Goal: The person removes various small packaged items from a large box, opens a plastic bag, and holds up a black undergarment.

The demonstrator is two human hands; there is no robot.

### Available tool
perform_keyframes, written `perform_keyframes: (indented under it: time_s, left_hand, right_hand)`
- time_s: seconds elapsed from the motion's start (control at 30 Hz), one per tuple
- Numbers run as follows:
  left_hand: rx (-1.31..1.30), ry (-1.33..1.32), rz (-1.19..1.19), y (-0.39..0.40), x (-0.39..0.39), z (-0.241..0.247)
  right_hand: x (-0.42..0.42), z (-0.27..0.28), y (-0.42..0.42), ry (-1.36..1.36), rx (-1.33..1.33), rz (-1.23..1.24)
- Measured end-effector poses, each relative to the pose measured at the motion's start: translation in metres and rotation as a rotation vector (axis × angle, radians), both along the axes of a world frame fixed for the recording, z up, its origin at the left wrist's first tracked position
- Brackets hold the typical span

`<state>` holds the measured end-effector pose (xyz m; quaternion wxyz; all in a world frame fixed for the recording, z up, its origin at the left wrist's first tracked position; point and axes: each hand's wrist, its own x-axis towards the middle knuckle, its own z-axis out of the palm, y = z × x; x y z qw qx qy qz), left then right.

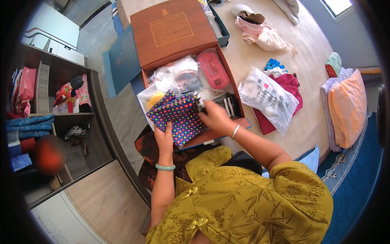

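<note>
My left hand grips the lower edge of a dark fabric pouch with a bright pattern of small coloured squares. In the fingers of my right hand is a small black-and-white item, blurred, at the pouch's upper right edge. Both hands are over an open reddish-brown box whose lid is tipped back. Inside it lie a pink case in clear plastic, a plastic-wrapped white item and, to the left, a white box partly under the pouch.
Right of the box, a printed white plastic bag rests on dark red cloth. Farther back lie pale pink garments. Folded orange bedding is stacked at the right. Open cabinet shelves with clothes stand at the left.
</note>
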<state>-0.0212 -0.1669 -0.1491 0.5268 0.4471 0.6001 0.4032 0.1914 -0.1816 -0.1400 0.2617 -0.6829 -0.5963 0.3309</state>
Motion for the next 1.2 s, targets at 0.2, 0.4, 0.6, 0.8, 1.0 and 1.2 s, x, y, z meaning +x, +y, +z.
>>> perform_keyframes:
  time_s: [0.2, 0.4, 0.6, 0.8, 1.0, 1.2]
  left_hand:
    - [0.030, -0.032, -0.010, 0.003, -0.002, -0.008]
    - [0.009, -0.010, 0.010, 0.002, 0.000, -0.004]
    - [-0.019, -0.026, -0.008, 0.002, -0.002, -0.003]
    - [-0.006, -0.008, -0.012, 0.002, -0.003, -0.006]
    - [0.049, 0.040, -0.025, 0.001, -0.002, -0.009]
    - [0.088, 0.020, -0.018, 0.004, 0.008, 0.007]
  right_hand:
    - [-0.033, 0.004, -0.017, 0.054, 0.103, 0.076]
    - [-0.028, 0.003, -0.016, 0.054, 0.111, 0.092]
    - [-0.029, 0.006, -0.016, 0.047, 0.060, 0.084]
    - [-0.027, 0.007, -0.015, 0.062, 0.042, 0.070]
    - [-0.018, -0.011, -0.013, -0.018, 0.130, 0.022]
    - [0.013, -0.032, -0.001, 0.248, -0.083, -0.295]
